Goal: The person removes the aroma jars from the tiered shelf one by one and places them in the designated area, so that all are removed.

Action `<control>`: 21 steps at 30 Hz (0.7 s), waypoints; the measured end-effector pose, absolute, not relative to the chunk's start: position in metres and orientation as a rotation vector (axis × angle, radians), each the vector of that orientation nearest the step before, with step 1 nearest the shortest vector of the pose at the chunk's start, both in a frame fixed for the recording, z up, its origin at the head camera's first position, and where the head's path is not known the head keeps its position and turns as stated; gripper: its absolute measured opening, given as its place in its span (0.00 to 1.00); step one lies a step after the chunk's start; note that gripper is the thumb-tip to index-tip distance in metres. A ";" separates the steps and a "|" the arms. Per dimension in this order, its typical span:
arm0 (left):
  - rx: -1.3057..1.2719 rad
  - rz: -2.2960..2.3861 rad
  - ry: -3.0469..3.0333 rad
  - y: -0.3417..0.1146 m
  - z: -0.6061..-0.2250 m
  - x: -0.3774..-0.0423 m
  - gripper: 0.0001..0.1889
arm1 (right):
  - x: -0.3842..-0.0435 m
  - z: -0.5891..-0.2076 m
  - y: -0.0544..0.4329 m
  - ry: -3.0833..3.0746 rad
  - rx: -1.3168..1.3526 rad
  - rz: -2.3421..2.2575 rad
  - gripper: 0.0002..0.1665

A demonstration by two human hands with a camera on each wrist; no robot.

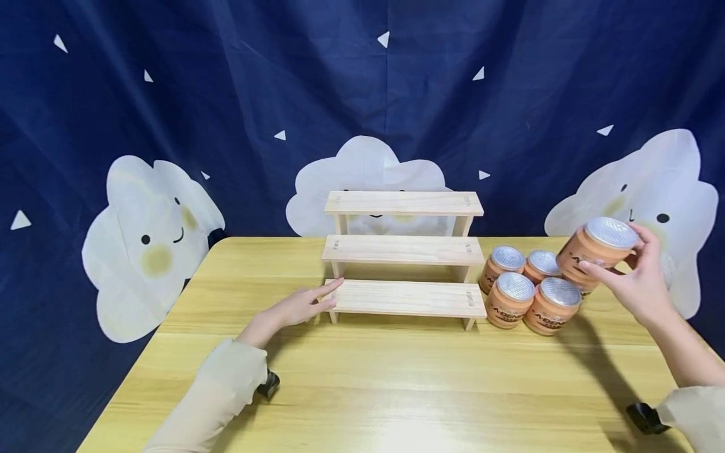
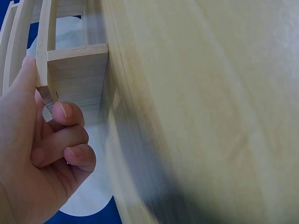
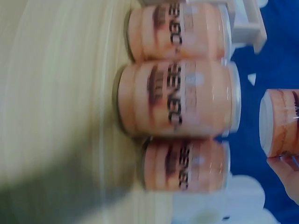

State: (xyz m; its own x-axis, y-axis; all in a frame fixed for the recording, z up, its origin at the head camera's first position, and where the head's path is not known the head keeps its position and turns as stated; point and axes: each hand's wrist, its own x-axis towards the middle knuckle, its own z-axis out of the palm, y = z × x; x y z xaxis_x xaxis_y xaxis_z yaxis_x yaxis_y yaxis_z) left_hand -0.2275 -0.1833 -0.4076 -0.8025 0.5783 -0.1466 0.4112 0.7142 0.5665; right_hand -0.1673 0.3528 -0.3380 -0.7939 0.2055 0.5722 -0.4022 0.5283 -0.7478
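A three-step wooden display rack [image 1: 402, 248] stands at the middle of the table. My left hand [image 1: 303, 305] pinches the left end of its lowest step, thumb on top and fingers curled beneath, as the left wrist view shows at the step board [image 2: 46, 51]. Off to the right, my right hand [image 1: 642, 283] holds an orange can [image 1: 589, 251] with a silvery ridged lid, tilted and raised above other cans. In the right wrist view, that lifted can [image 3: 285, 123] and some fingers [image 3: 286, 175] show at the right edge.
Several matching orange cans [image 1: 511, 302] stand upright in a close cluster on the wooden table [image 1: 362, 384], just right of the rack. A dark blue curtain [image 1: 226, 94] with white clouds hangs behind the table. A black wrist device [image 1: 647, 418] sits by the right sleeve.
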 end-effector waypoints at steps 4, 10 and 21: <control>0.781 0.739 2.616 -0.184 -0.407 -0.228 0.31 | -0.163 -0.342 0.368 -2.174 0.152 1.219 0.50; 0.796 0.730 2.611 -0.184 -0.408 -0.227 0.31 | -0.172 -0.389 0.421 -2.242 0.126 1.166 0.52; 0.761 0.791 2.582 -0.184 -0.407 -0.227 0.31 | -0.191 -0.444 0.479 -2.242 0.220 1.164 0.58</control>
